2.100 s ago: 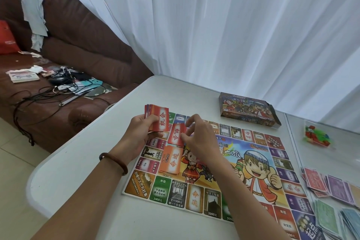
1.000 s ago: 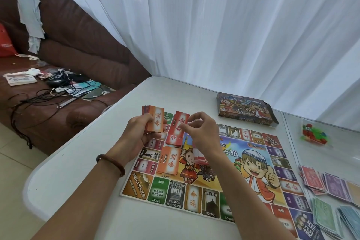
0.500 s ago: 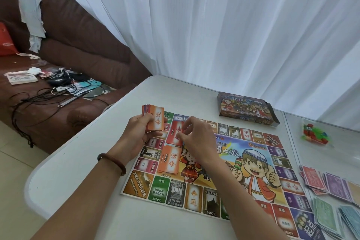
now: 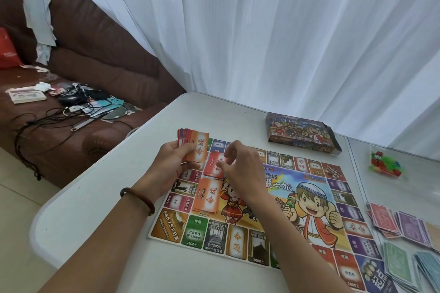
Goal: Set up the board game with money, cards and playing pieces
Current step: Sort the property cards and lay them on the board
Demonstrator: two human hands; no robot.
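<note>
The game board [image 4: 309, 202] lies flat on the bench [image 4: 114, 211], with a red pile [image 4: 212, 169] and an orange pile [image 4: 206, 195] on its left part. Our left hand [image 4: 170, 164] still grips the card stack [image 4: 194, 146]. Our right hand [image 4: 241, 167], which held a red card aloft a second ago, now sits low over the red pile, fingers curled. Whether it pinches the top card we cannot tell.

One wide-angle view from my head looks forward and down over the white table [image 4: 100, 209], close enough that the game board [image 4: 307, 200] fills the lower frame.
</note>
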